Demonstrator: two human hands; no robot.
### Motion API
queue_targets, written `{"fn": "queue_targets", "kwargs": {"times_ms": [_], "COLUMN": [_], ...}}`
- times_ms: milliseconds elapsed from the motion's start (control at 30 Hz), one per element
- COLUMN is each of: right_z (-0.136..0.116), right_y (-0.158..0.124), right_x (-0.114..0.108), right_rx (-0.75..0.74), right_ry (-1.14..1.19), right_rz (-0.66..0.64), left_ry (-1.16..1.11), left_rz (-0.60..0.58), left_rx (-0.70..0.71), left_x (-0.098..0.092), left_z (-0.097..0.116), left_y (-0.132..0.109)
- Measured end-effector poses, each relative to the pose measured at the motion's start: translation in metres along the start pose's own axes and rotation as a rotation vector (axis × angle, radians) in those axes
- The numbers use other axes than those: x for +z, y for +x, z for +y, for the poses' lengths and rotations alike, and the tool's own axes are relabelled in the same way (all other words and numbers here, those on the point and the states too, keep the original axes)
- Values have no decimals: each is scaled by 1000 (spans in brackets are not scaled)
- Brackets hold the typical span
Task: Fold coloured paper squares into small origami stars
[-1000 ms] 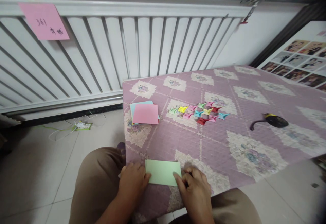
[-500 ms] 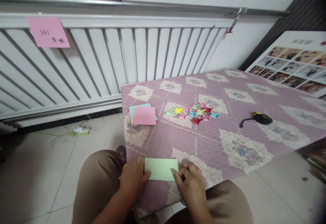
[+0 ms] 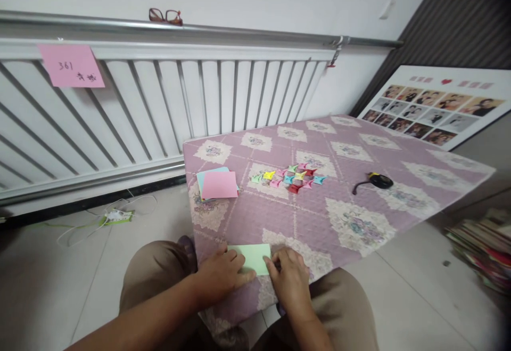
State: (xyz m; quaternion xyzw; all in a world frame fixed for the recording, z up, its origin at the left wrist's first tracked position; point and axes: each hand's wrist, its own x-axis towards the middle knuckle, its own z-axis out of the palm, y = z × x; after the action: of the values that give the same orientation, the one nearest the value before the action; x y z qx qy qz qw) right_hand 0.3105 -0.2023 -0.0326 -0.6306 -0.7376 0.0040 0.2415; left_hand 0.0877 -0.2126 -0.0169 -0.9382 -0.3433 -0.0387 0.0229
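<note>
A light green sheet of paper [image 3: 258, 258], a wide rectangle that looks folded in half, lies at the table's near edge. Over its left part lies my left hand [image 3: 223, 276], fingers curled on the paper and thumb along the lower edge. My right hand [image 3: 290, 276] grips the right edge, thumb on top and fingers bent. The palms hide part of the sheet. Beyond my left hand rests a stack of coloured paper [image 3: 219, 185], pink on top. Several small folded paper pieces [image 3: 294, 188] in many colours sit in rows further back.
The table [image 3: 255, 218] wears a purple patterned cloth. On its right side lies a black tape measure [image 3: 380, 180] with a strap. A white radiator [image 3: 207, 95] borders the back, with glasses [image 3: 165, 16] on its pipe. A power strip [image 3: 116, 217] with cables is on the floor.
My left hand has slid right across the green paper and covers more of it. My right hand stays at the right edge. The view has shifted slightly right and upward.
</note>
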Motion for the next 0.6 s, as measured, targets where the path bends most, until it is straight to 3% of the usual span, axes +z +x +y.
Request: {"fn": "queue_targets", "kwargs": {"times_ms": [133,233,333,400,600], "right_z": [2,-11,-30,-37,-27], "right_y": [-3,-17,-36,-45,-51], "right_x": [-2,-5,-5,-1,7], "right_rx": [-80,-185,-280,-300,-340], "right_ry": [83,132,167,140,86], "right_rz": [82,101,-14,-11,-43], "left_ry": [27,22,4,-3,-20], "left_rz": [10,7,-16,-30,8], "left_rx": [13,22,36,36,-24], "left_x": [-1,-2,-3,-4,-1], "left_z": [1,0,0,-1,0], "left_y": [3,4,4,4,-9]}}
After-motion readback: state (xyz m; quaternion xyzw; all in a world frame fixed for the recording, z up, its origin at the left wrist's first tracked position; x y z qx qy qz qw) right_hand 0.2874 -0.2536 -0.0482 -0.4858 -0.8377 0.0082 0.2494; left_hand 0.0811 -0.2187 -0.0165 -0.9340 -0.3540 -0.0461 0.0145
